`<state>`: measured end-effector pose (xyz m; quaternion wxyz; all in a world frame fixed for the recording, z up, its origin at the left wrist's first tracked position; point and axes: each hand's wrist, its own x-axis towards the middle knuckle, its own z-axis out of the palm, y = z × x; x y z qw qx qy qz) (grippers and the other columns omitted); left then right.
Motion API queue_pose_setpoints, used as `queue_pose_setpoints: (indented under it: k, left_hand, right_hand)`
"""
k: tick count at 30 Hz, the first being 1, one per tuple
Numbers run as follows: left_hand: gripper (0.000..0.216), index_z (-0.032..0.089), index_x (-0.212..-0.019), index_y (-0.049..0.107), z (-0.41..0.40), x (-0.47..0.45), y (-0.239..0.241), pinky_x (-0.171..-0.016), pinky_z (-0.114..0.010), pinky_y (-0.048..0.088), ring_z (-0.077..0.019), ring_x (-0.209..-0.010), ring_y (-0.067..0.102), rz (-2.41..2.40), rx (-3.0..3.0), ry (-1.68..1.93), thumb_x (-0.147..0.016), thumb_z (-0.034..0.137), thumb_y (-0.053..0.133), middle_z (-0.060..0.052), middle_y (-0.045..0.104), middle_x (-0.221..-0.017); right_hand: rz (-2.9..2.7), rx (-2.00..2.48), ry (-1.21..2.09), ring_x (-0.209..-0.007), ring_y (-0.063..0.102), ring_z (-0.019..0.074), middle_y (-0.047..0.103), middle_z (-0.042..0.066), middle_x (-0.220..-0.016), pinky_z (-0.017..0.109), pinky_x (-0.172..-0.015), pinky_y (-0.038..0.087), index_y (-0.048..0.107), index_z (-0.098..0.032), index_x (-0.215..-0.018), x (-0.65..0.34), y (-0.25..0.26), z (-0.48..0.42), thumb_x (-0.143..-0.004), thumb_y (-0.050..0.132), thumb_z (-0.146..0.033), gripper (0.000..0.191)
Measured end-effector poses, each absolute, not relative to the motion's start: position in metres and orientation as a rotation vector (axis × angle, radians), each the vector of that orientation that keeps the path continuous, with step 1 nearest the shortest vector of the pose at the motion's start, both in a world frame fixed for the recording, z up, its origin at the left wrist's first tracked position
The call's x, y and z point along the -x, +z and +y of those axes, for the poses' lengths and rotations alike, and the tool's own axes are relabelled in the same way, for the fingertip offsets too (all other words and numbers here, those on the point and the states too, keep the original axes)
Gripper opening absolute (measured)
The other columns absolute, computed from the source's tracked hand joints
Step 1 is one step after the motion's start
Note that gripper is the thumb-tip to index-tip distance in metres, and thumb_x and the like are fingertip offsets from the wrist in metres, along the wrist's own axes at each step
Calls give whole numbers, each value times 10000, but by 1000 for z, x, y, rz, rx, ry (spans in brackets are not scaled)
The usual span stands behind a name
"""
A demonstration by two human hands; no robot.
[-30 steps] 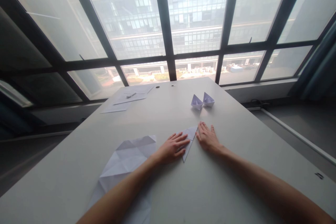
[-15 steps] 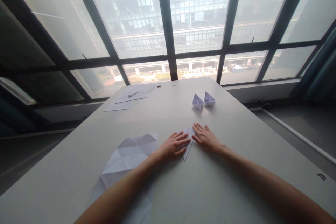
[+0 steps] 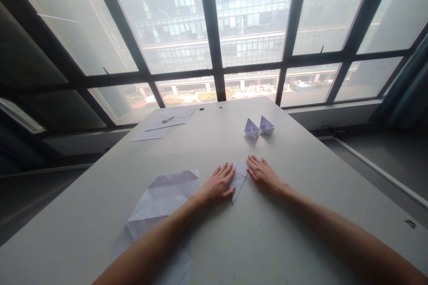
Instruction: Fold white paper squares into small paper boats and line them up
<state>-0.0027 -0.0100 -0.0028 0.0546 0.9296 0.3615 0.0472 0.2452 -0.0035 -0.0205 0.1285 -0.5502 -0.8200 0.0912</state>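
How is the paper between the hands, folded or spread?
Folded: the paper lies between the left hand and right hand, tapering to a point, with a fold edge showing across it.

Bright daylight pours through the far, tall, dark-framed glass windows, washing out the pale glass-fronted building outside; the flat white counter dims nearer, detail looks soft, edges stretched.

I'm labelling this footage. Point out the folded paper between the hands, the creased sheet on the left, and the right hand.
Folded paper (image 3: 238,178): head view, middle of its exposed face.
Creased sheet (image 3: 162,200): head view, middle of its uncovered part.
Right hand (image 3: 263,175): head view, back of the hand.
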Motion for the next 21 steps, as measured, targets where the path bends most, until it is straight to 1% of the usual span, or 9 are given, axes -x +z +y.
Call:
queue_pose_setpoints:
  k: [3,6,9,12,15,21]
  left_hand:
    - [706,133,-1547,245,-9,2,-6,-1212,-486,153,-305,-1508,102,1116,-2816,143,-910,305,497,-157,176,-1624]
    - [713,136,-1546,256,-8,2,-8,-1216,-473,172,-298,-1508,113,1142,-2792,220,-880,229,495,-139,196,-1624]
    - [718,181,-1542,286,-7,3,-9,-1220,-462,204,-280,-1502,155,1139,-2766,329,-857,185,501,-95,260,-1612]
    - [709,216,-1532,314,-7,3,-10,-1221,-472,212,-272,-1488,212,1129,-2739,365,-851,177,507,-72,328,-1585]
    - [677,230,-1517,340,-7,2,-10,-1216,-485,213,-266,-1476,253,1143,-2711,349,-860,182,499,-64,353,-1574]
    - [652,229,-1483,398,-6,1,-9,-1212,-480,235,-255,-1463,293,1150,-2687,374,-843,154,499,-58,392,-1553]
  right_hand:
    - [-2368,1599,259,-1485,214,236,304,140,-1584,453,-1202,127,355,-92,-1506,-245,-20,-5,-1012,265,-350,565]
    - [-2331,1601,204,-1468,251,251,381,153,-1547,451,-1195,152,429,-103,-1455,-243,-17,-7,-993,351,-329,520]
    - [-2293,1574,116,-1416,328,267,511,156,-1431,416,-1178,201,575,-132,-1294,-242,-13,-9,-969,442,-321,399]
    - [-2253,1549,89,-1253,476,258,602,142,-1254,351,-1101,319,639,-158,-1137,-243,-9,-10,-955,501,-328,284]
    - [-2237,1506,102,-1124,525,236,620,110,-1152,311,-1016,386,651,-178,-1086,-245,-6,-10,-954,517,-325,238]
    - [-2262,1515,93,-1109,513,233,615,101,-1161,319,-992,377,669,-191,-1104,-244,-4,-12,-959,510,-324,254]
